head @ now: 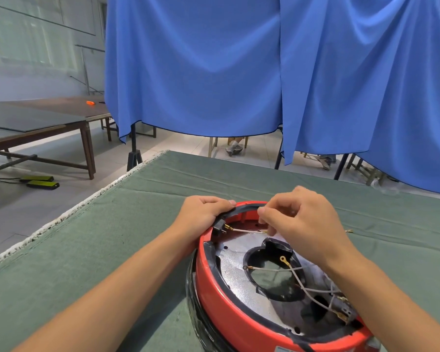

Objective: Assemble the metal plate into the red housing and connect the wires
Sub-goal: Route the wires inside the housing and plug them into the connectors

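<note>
while the left hand (201, 214) grips the red housing (229, 308) rim, right hand (297, 219) fingers pinch a white wire (244, 230).

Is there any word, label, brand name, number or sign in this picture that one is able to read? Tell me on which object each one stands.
No text can be read anywhere in this view.
A pale label patch at the near bottom edge of the red housing: cut off by the frame, unreadable.
The two black and yellow-green devices on the floor: too small to show any marking.
</note>
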The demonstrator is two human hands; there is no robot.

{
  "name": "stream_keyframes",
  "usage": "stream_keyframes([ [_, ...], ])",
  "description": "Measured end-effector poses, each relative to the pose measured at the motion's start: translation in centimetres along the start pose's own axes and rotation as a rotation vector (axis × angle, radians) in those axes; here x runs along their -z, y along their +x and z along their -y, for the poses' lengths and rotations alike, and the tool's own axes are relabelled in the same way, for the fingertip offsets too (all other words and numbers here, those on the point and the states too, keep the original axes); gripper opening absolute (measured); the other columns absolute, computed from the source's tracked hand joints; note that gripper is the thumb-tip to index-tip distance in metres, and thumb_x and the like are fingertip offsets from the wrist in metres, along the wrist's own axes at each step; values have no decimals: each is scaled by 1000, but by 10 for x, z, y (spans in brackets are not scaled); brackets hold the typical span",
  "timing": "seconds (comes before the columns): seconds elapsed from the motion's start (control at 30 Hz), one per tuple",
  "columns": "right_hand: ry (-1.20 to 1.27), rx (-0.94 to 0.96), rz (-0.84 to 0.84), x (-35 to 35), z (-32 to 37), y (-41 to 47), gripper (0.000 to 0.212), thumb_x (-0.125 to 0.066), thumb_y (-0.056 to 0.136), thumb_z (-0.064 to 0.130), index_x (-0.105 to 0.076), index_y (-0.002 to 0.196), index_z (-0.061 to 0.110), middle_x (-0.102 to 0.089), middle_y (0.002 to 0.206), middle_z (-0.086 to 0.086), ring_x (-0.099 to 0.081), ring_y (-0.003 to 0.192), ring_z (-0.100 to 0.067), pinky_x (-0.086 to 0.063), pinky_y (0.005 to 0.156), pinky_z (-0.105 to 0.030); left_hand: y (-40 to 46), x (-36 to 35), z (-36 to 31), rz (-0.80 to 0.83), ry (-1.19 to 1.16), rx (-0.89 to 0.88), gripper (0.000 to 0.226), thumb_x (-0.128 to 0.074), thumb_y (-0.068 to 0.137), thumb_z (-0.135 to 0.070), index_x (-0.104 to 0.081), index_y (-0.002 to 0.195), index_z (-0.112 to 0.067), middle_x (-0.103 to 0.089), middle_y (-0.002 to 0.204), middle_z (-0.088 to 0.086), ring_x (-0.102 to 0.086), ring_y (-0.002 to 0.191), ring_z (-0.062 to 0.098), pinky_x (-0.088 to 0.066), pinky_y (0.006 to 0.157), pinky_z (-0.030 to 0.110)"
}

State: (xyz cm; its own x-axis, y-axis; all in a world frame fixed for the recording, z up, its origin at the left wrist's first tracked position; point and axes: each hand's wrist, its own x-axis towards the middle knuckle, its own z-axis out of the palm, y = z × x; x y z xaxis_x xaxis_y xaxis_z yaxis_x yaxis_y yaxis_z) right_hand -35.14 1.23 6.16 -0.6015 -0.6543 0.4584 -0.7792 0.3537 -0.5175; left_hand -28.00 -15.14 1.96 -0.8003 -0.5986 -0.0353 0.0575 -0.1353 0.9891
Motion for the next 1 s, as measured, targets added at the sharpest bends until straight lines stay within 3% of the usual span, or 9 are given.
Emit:
stream_keyframes([
  [0.1, -127, 57, -92, 5, 1, -3, 28, -63, 81, 28, -59, 54, 20, -59, 51, 7, -52, 64, -8, -41, 58, -29, -1, 0, 0, 0, -3, 8, 10, -72, 80, -10, -75, 75, -1, -66, 74, 19, -58, 69, 33, -52, 45, 28],
  [0.33, -104, 29, 279, 12, -5, -23, 23, -62, 87, 33, -64, 65, 26, -65, 61, 12, -59, 60, -7, -50, 64, -35, 0, 0, 0, -5, 16, -4, 9, -72, 80, -10, -75, 77, -2, -67, 70, 14, -59, 62, 27, -52, 46, 26],
  [0.47, -165, 94, 389, 0, 10, -25, 16, -60, 88, 38, -70, 80, 29, -69, 75, 14, -62, 74, -4, -51, 73, -32, 2, -1, 1, -22, 13, -25, 6, -71, 80, -8, -74, 77, -3, -69, 68, 8, -61, 62, 18, -52, 64, 26],
  [0.6, -281, 152, 297, -16, 22, -23, 22, -55, 91, 45, -70, 92, 29, -71, 88, 6, -62, 85, -16, -48, 76, -31, 3, -1, 2, -21, -8, -24, 9, -71, 80, -7, -74, 81, 2, -69, 73, 13, -62, 63, 19, -53, 64, 26],
  [0.7, -336, 196, 165, -19, 25, -24, 23, -52, 91, 47, -70, 95, 32, -71, 89, 10, -61, 87, -11, -45, 70, -28, 2, -1, 1, -9, -15, -15, 8, -70, 81, -6, -73, 81, 2, -69, 74, 16, -62, 61, 21, -54, 60, 27],
  [0.8, -370, 233, 100, -16, 24, -23, 21, -53, 90, 45, -69, 89, 32, -68, 86, 12, -58, 84, -7, -39, 64, -25, 1, -1, 1, 0, -18, 0, 7, -70, 81, -7, -73, 80, 0, -67, 80, 21, -60, 67, 28, -53, 63, 34],
  [0.93, -332, 92, 156, -8, 18, -18, 16, -57, 88, 39, -66, 79, 29, -63, 74, 14, -53, 71, -5, -33, 54, -16, 0, -1, 0, -12, -8, -4, 8, -71, 81, -8, -73, 81, 0, -66, 81, 22, -58, 73, 32, -51, 72, 43],
  [1.0, -323, 64, 94, -3, 15, -17, 17, -58, 87, 38, -64, 76, 27, -63, 70, 14, -56, 70, -9, -39, 57, -24, -1, -1, -1, -11, 4, -7, 10, -71, 81, -9, -73, 83, 0, -66, 81, 22, -57, 74, 32, -52, 68, 40],
])
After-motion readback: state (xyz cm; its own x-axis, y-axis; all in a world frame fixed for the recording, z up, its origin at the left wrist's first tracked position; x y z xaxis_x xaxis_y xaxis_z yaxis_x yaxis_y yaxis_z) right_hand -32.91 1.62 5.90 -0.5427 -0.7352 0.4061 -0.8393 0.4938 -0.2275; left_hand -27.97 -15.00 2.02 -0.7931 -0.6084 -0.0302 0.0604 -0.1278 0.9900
